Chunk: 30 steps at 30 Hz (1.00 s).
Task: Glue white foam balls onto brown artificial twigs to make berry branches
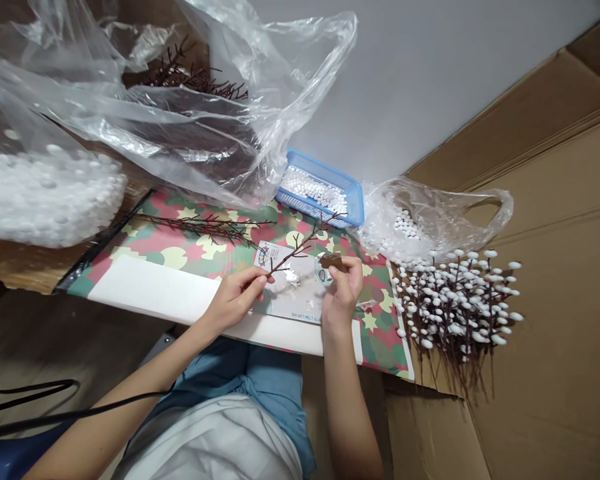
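Note:
My left hand [237,297] pinches the stem of a bare brown twig branch [303,245] that reaches up toward the blue basket. My right hand [343,287] is closed on a small brown object [331,261], held just right of the branch over a pale mat [295,293] with blobs of glue on it. Both hands hover over a board covered in red and green star-patterned paper [180,250]. Another bare branch [200,227] lies on the board to the left.
A blue basket [353,200] of white foam balls stands behind the board. Clear bags hold more balls [47,193] and brown branches [190,77]. A small bag of balls [415,223] and a pile of finished ball-tipped branches [455,300] lie at right on cardboard [555,280].

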Each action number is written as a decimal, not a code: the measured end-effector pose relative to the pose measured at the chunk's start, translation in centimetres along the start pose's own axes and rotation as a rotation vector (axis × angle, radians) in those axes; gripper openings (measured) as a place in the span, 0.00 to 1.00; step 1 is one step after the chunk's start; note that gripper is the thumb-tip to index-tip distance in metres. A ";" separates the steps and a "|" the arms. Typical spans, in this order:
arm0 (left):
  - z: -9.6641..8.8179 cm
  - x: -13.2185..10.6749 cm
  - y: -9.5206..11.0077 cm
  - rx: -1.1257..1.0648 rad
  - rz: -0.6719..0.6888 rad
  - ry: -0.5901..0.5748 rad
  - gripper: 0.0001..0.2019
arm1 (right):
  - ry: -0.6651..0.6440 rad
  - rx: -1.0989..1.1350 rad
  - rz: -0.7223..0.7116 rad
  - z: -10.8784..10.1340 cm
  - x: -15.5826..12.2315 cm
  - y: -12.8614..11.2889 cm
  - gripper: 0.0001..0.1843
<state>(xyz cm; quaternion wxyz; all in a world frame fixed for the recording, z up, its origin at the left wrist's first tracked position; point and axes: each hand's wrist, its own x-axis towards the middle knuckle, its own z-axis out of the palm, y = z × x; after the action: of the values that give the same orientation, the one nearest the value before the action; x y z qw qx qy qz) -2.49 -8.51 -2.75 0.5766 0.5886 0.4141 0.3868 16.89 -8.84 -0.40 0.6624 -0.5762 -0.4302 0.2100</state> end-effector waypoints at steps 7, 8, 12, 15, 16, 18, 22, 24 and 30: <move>0.1 0.2 0.3 0.028 0.021 -0.018 0.16 | -0.046 0.012 0.015 0.3 0.1 0.5 0.07; 0.1 0.2 0.3 0.030 0.017 -0.019 0.16 | -0.049 0.017 0.017 0.2 0.1 0.6 0.07; 0.1 0.1 0.5 0.037 0.001 -0.033 0.17 | -0.043 0.079 0.033 0.2 0.0 0.8 0.05; 0.1 0.1 0.5 0.041 0.005 -0.038 0.17 | -0.032 0.105 0.037 0.1 0.0 0.9 0.05; 0.1 0.1 0.6 0.040 0.006 -0.038 0.17 | -0.030 0.108 0.036 0.1 0.0 1.0 0.04; 0.1 0.1 0.6 0.037 0.008 -0.039 0.17 | -0.032 0.102 0.035 0.1 0.0 1.0 0.04; 0.1 0.1 0.6 0.034 0.013 -0.036 0.17 | -0.057 0.099 0.043 0.2 0.0 1.2 0.04; 0.1 0.1 0.6 0.033 0.015 -0.038 0.17 | -0.063 0.092 0.046 0.2 -0.1 1.3 0.04; 0.1 0.1 0.6 0.024 0.009 -0.038 0.17 | -0.028 0.077 0.045 -0.1 -0.1 1.5 0.05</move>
<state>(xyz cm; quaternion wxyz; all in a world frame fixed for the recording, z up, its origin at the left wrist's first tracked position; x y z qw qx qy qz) -2.35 -8.43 -2.20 0.5757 0.6045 0.4051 0.3730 17.25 -8.61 -1.83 0.6731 -0.5567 -0.4180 0.2494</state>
